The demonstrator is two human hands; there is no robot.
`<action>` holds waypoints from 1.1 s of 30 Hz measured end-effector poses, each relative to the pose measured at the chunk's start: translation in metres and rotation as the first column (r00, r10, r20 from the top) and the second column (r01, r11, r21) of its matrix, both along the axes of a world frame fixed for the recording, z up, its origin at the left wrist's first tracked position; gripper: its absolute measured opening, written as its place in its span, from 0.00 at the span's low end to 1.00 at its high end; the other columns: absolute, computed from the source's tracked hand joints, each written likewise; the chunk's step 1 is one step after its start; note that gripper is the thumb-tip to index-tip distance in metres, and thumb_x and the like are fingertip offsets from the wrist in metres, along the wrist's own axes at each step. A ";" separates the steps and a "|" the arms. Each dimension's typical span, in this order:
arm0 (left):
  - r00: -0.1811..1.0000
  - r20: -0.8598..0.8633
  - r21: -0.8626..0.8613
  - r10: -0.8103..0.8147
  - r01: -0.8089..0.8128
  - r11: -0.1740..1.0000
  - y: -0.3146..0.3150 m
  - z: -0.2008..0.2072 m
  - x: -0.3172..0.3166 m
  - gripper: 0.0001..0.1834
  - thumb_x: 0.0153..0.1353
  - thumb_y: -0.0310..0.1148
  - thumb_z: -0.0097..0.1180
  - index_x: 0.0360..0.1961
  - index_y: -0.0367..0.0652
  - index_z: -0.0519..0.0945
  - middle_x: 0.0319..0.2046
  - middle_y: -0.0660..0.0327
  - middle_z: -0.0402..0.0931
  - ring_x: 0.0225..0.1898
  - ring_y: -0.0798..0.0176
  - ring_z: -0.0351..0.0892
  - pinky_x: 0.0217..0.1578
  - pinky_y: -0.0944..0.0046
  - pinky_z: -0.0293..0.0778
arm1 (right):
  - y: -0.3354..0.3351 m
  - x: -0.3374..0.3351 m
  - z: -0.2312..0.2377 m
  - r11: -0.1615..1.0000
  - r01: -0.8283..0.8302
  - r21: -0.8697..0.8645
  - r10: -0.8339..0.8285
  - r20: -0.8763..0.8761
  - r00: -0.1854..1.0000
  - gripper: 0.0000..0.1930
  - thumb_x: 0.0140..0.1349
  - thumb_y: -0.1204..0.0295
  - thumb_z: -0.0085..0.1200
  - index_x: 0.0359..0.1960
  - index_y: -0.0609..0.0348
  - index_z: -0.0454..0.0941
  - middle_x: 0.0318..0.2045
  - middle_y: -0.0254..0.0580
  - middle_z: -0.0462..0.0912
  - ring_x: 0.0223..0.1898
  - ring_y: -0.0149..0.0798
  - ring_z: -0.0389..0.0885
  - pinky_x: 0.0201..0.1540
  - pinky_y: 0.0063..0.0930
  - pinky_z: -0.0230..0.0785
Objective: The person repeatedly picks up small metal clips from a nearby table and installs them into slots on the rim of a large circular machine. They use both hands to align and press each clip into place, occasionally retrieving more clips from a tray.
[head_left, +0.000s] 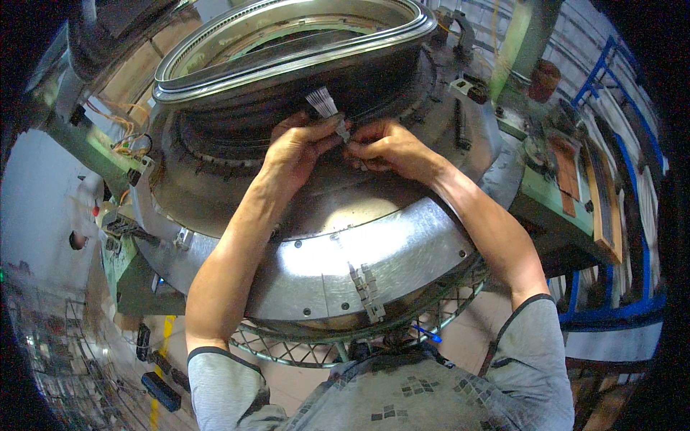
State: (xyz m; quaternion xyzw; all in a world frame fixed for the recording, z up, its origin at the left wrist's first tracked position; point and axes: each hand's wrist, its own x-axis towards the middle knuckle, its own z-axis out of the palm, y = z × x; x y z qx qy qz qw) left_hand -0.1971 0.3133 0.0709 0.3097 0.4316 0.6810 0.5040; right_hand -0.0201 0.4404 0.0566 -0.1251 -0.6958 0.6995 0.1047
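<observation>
In front of me stands a large round knitting machine with a polished steel ring (345,251) along its near side. Over its dark middle, my left hand (293,149) is closed, pinching a fanned bundle of thin needles (322,103) whose pale ends point up and away. Below the fan, a small grey clump (342,129) shows between my two hands. My right hand (392,149) is just to the right, its fingers pinched together near the lower end of the bundle. What the right fingertips hold is too small to make out.
Farther back rises the machine's wide metal rim (295,63). A small jointed metal block (366,291) sits on the near ring. At right are a green side table (550,194) and blue racks (636,179). A green beam (100,154) with orange wires is at left.
</observation>
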 end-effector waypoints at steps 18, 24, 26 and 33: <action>-0.296 -0.822 0.529 0.487 -0.077 0.845 -0.004 -0.019 0.034 0.26 0.51 0.20 0.62 0.55 0.33 0.78 0.67 0.40 0.65 0.67 0.32 0.64 0.67 0.45 0.66 | 0.004 -0.008 -0.018 0.659 0.494 0.567 -0.343 -0.358 0.868 0.10 0.60 0.71 0.60 0.39 0.64 0.87 0.33 0.60 0.87 0.29 0.36 0.85 0.36 0.35 0.77; -0.281 -0.824 0.527 0.493 -0.058 0.848 -0.001 -0.023 0.035 0.30 0.44 0.15 0.61 0.54 0.33 0.77 0.70 0.43 0.60 0.68 0.33 0.62 0.68 0.44 0.63 | 0.003 -0.004 -0.013 0.698 0.446 0.560 -0.338 -0.292 0.895 0.10 0.59 0.71 0.59 0.37 0.65 0.87 0.31 0.61 0.86 0.28 0.35 0.84 0.35 0.36 0.76; -0.281 -0.824 0.525 0.492 -0.056 0.849 0.000 -0.024 0.035 0.31 0.43 0.16 0.62 0.54 0.33 0.77 0.71 0.43 0.59 0.69 0.34 0.61 0.68 0.43 0.64 | 0.003 -0.005 -0.013 0.661 0.475 0.581 -0.329 -0.345 0.879 0.10 0.59 0.70 0.59 0.35 0.65 0.87 0.29 0.61 0.85 0.27 0.34 0.82 0.34 0.36 0.75; -0.318 -0.822 0.516 0.472 -0.065 0.854 0.001 -0.025 0.034 0.31 0.42 0.18 0.63 0.54 0.34 0.77 0.72 0.44 0.57 0.71 0.38 0.60 0.65 0.43 0.63 | 0.008 -0.007 -0.018 0.692 0.453 0.562 -0.352 -0.285 0.891 0.10 0.59 0.69 0.58 0.31 0.64 0.85 0.25 0.62 0.83 0.22 0.34 0.75 0.30 0.37 0.72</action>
